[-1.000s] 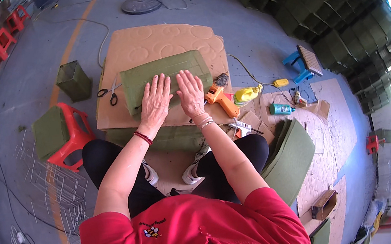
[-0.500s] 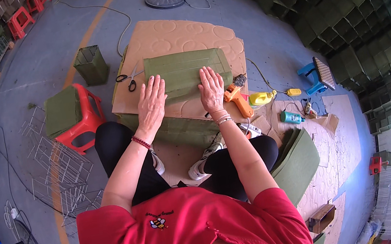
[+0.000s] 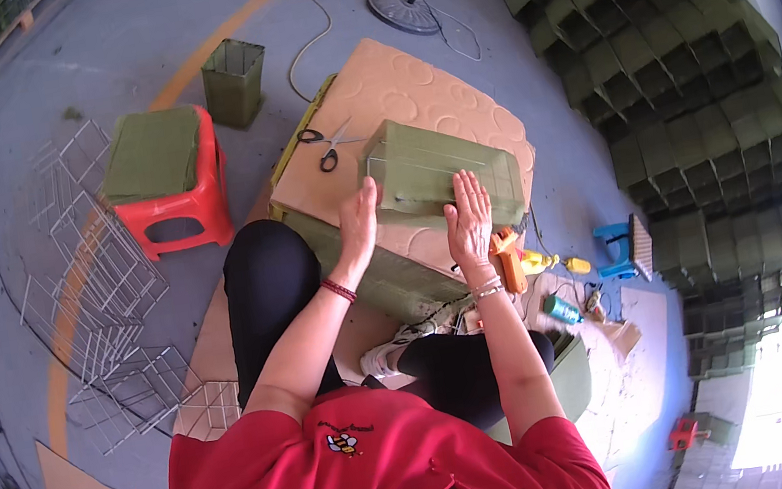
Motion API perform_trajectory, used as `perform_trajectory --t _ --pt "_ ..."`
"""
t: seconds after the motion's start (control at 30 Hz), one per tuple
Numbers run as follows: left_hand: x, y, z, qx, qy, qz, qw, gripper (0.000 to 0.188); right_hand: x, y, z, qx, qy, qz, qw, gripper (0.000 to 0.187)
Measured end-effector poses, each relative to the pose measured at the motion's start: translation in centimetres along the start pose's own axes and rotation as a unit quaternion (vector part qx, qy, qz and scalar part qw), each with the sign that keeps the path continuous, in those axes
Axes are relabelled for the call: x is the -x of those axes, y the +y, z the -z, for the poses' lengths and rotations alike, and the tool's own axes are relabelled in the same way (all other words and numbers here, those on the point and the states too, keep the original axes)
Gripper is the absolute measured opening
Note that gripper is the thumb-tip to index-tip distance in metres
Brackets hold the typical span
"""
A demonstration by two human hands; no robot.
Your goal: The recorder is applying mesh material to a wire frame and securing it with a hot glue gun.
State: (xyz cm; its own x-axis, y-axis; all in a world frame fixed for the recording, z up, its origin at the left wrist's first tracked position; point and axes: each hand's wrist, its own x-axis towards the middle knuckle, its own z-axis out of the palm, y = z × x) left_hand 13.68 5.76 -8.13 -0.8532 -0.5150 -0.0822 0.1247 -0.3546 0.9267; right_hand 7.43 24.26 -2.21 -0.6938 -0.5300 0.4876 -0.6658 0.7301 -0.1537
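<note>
In the head view, an elongated green box [image 3: 444, 161] lies on a cardboard-topped surface [image 3: 395, 67]. The left hand [image 3: 359, 221] is at its near left corner, fingers straight and pressed together; whether it touches is unclear. The right hand [image 3: 470, 223] lies flat against the near side, fingers extended, close together. Black-handled scissors [image 3: 332, 142] lie left of the box; an orange glue gun [image 3: 513, 269] sits beside the right hand.

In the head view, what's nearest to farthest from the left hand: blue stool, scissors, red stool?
1. Scissors, beyond the left hand, on cardboard.
2. Red stool, out to the left.
3. Blue stool, off to the right.
</note>
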Motion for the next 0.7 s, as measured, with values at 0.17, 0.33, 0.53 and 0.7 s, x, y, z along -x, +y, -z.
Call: perform_trajectory --t 0.17,0.33,0.53,0.7 --pt "1.3 0.9 0.0 0.012 -0.006 -0.025 1.0 0.058 -2.4 -4.2 -1.4 0.04 -0.072 0.112 0.99 0.062" --pt "1.3 1.9 0.2 -0.046 -0.034 -0.013 0.998 0.055 -3.5 -5.6 -0.4 0.055 -0.107 0.163 0.979 0.063" --pt "0.2 2.0 -0.7 -0.043 -0.05 -0.088 0.994 0.049 -3.9 -5.7 -0.2 -0.022 -0.117 0.181 0.976 0.064" --pt "-3.2 1.2 -0.5 0.048 0.052 -0.039 0.997 0.049 -5.1 1.7 2.2 -0.045 0.122 -0.057 0.99 0.05"
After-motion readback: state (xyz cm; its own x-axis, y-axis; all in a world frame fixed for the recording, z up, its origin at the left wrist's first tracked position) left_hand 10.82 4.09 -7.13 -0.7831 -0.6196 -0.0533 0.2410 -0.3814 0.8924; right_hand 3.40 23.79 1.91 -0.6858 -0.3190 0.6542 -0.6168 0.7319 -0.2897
